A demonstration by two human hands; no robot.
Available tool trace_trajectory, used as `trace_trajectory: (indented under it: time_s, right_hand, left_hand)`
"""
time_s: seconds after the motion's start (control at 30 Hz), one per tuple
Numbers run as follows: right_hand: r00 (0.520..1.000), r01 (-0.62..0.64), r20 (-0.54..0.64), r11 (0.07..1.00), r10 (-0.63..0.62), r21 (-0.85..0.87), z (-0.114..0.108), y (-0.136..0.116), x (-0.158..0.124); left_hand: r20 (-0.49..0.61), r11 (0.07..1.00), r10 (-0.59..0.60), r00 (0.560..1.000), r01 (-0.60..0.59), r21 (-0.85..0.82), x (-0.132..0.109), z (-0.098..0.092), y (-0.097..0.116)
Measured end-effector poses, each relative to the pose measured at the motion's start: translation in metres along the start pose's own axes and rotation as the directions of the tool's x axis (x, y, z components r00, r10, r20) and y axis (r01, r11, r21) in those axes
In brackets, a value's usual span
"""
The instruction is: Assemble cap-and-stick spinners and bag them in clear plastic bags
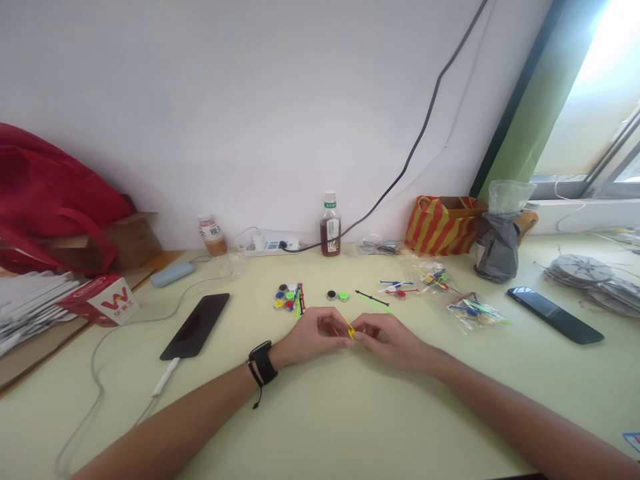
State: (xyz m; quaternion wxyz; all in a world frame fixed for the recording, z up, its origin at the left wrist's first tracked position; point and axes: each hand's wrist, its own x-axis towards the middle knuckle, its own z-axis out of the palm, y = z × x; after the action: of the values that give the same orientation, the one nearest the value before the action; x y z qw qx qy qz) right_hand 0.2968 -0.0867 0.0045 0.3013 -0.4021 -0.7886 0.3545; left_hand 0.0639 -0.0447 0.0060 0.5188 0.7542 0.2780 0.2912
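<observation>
My left hand (323,333) and my right hand (393,339) meet over the table, fingertips pinched around a small yellow plastic arrow (351,331). Part of the piece is covered by my fingers. Just beyond my hands lie a black disc (331,295) and a green disc (343,296). Beside them are a black arrow (373,298) and a light green arrow (377,303), partly behind my right hand. To the left, several coloured discs (279,304) sit next to a bundle of arrows (301,297). More arrows (397,287), blue, white and red, lie to the right.
Clear bags of coloured parts (477,312) lie on the right, near a dark phone (555,315) and stacked grey discs (580,272). A charging phone (196,327) and its cable are left. Along the wall stand a bottle (331,230), a power strip (275,243) and a striped bag (440,227).
</observation>
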Motion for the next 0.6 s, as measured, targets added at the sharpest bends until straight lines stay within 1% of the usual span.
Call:
trace_trajectory:
  time_s: [0.07,0.13,0.23,0.3,0.4,0.5,0.6]
  right_hand:
    - [1.000,-0.007,0.002,0.996,0.008,-0.090,0.000,-0.001,-0.002]
    - [1.000,0.010,0.017,0.977,-0.007,-0.212,-0.002,-0.004,-0.004]
    - [0.997,0.016,0.080,0.939,0.012,-0.344,-0.007,-0.011,-0.006]
    - [0.992,-0.020,0.108,0.913,0.070,-0.408,-0.012,-0.016,-0.006]
    - [0.981,-0.087,0.105,0.852,0.164,-0.516,-0.022,-0.018,-0.005]
    - [0.962,-0.174,0.068,0.782,0.266,-0.598,-0.038,-0.016,-0.005]
    - [0.924,-0.288,0.014,0.719,0.382,-0.632,-0.058,-0.008,-0.005]
  left_hand:
    - [0.053,1.000,-0.001,0.999,-0.001,0.030,0.000,0.001,0.001]
    - [0.079,0.997,0.018,0.997,-0.024,0.076,0.000,0.001,0.001]
    - [0.035,0.987,0.048,0.998,-0.053,0.154,0.000,0.000,0.001]
    - [0.017,0.980,0.054,0.998,-0.056,0.193,0.000,0.000,0.001]
    - [0.017,0.971,0.059,0.998,-0.061,0.231,0.000,0.001,0.001]
    - [-0.029,0.955,0.074,0.997,-0.063,0.290,0.001,0.003,-0.001]
    - [-0.098,0.916,0.128,0.987,-0.080,0.393,0.001,0.004,-0.005]
